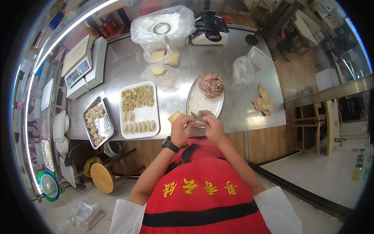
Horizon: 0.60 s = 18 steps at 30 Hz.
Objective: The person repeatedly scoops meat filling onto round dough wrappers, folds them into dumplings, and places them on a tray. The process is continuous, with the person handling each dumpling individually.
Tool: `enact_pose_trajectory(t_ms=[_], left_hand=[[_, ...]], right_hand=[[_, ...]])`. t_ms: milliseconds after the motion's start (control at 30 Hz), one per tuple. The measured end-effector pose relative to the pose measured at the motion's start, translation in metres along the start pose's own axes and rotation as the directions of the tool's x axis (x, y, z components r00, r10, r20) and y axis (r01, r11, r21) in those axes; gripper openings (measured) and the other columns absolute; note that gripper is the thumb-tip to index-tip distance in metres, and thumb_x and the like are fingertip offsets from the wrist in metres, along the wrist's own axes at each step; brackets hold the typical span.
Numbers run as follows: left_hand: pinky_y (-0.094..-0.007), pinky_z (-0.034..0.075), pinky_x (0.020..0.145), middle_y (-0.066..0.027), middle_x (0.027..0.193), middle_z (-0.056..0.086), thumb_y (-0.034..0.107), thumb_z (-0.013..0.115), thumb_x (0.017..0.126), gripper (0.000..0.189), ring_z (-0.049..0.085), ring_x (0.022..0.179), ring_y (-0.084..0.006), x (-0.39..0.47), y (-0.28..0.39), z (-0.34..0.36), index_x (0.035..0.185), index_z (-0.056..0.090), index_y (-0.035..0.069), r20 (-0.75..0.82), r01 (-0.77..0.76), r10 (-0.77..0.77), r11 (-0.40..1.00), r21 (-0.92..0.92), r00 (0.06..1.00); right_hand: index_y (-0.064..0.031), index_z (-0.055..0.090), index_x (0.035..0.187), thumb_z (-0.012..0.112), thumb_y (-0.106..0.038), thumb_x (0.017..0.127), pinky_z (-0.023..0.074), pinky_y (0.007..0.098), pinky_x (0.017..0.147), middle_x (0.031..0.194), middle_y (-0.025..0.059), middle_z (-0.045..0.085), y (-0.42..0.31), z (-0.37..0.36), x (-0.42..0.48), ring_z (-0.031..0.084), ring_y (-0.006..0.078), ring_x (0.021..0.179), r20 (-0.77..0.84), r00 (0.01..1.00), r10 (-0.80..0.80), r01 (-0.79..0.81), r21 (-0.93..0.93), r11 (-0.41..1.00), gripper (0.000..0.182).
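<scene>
My right hand [214, 128] grips a metal spreading knife [200, 118], its blade pointing left over the near end of an oval white plate [192, 93]. On that plate lie a large mound of minced meat [211, 84] and a smaller lump [205, 113] by my fingers. My left hand [181, 128], with a black watch at the wrist, is curled close beside the blade; what it holds is mostly hidden. Yellow dumpling wrappers [174, 116] lie just behind it. A white tray [140, 110] of folded dumplings [139, 127] stands to the left, beside a metal tray [110, 132] with more dumplings.
Bagged wrappers [172, 58] and a plastic-lined tub of flour [146, 29] stand at the back, near a bill counter [209, 32]. A digital scale [79, 70] is at left. Right of the plate are a plastic bag [243, 70], a clear container [259, 58] and a crumpled tan item [263, 102].
</scene>
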<state>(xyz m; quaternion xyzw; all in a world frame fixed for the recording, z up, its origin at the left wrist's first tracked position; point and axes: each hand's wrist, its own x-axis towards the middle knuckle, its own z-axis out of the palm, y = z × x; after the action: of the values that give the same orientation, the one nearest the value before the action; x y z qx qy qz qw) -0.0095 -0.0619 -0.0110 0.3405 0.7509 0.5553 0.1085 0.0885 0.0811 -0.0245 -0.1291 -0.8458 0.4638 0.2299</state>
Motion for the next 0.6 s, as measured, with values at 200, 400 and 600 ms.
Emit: enact_pose_trajectory(t_ms=[200, 400, 600], left_hand=[[-0.0294, 0.047, 0.065, -0.009, 0.078, 0.06, -0.008, 0.062, 0.075, 0.013, 0.06, 0.072, -0.0221, 0.002, -0.001, -0.005, 0.081, 0.063, 0.003, 0.015, 0.025, -0.026, 0.996, 0.081, 1.0], [-0.0304, 0.048, 0.063, -0.0102, 0.078, 0.062, -0.006, 0.063, 0.074, 0.011, 0.061, 0.07, -0.0209, -0.002, -0.013, -0.019, 0.082, 0.065, 0.002, 0.035, 0.115, -0.114, 0.993, -0.02, 0.993], [-0.0309, 0.048, 0.062, -0.0123, 0.074, 0.063, 0.0, 0.065, 0.075, 0.006, 0.062, 0.066, -0.0237, -0.008, -0.03, -0.022, 0.08, 0.065, 0.001, -0.015, 0.107, -0.106, 0.989, 0.104, 0.994]], right_hand=[[0.0001, 0.058, 0.085, 0.055, 0.006, 0.075, 0.0475, 0.0373, 0.065, 0.08, 0.0165, 0.06, 0.005, 0.01, 0.0, 0.06, 0.0341, 0.074, -0.003, 0.996, 0.085, -0.085, 0.065, 0.994, 0.013], [0.0016, 0.058, 0.08, 0.056, 0.005, 0.077, 0.0464, 0.033, 0.064, 0.075, 0.0144, 0.06, -0.001, 0.014, 0.002, 0.06, 0.0272, 0.069, 0.054, 0.969, 0.239, -0.245, 0.136, 0.96, 0.005], [0.0012, 0.06, 0.08, 0.059, 0.003, 0.078, 0.0471, 0.0296, 0.064, 0.073, 0.0111, 0.062, 0.003, 0.027, 0.001, 0.059, 0.02, 0.067, 0.088, 0.968, 0.233, -0.237, 0.043, 0.97, 0.003]])
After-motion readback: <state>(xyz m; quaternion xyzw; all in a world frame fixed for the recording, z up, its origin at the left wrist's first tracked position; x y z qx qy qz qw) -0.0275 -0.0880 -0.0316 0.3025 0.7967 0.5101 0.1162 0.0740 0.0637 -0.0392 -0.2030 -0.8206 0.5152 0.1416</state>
